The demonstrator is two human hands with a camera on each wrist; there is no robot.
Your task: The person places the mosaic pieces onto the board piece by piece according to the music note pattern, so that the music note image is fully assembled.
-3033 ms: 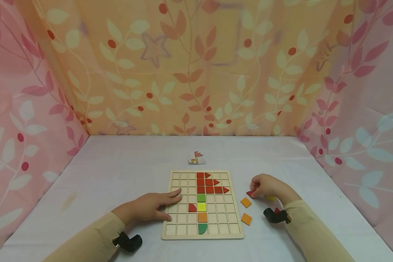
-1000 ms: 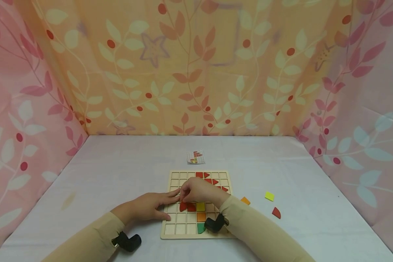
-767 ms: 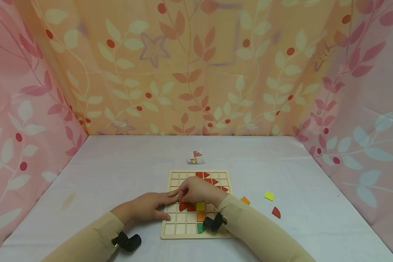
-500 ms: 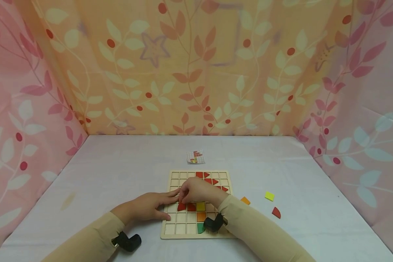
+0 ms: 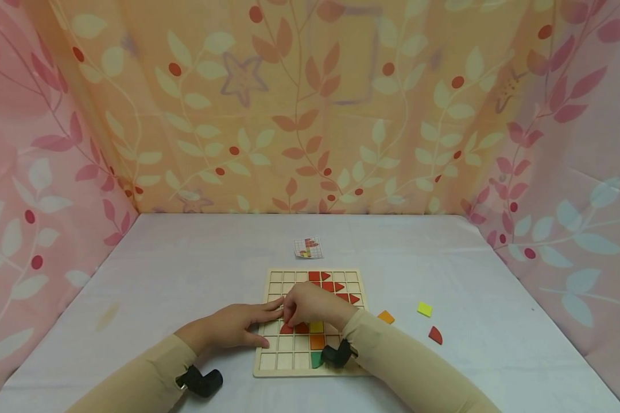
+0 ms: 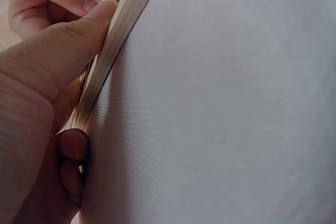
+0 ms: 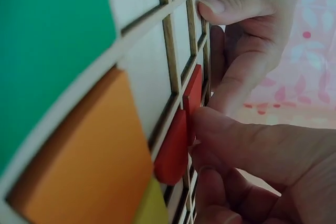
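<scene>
A wooden grid board lies on the table, with coloured tiles in some of its cells. My left hand rests on its left edge, fingers stretched onto the grid and thumb at the frame. My right hand reaches over the board and pinches a red quarter-circle tile at its grid cell. Directly beside that tile sits another red quarter-circle tile, followed by a yellow square. An orange square and a green quarter-circle lie below. My right hand covers part of the red tiles' rows.
To the right of the board lie an orange square, a yellow square and a red quarter-circle. A small pattern card lies behind the board. Patterned curtains enclose the table's back and sides.
My right hand has carried the red quarter-circle from the table on the right to the board, then turned it and lowered it at its cell. My left hand has stayed in place.
</scene>
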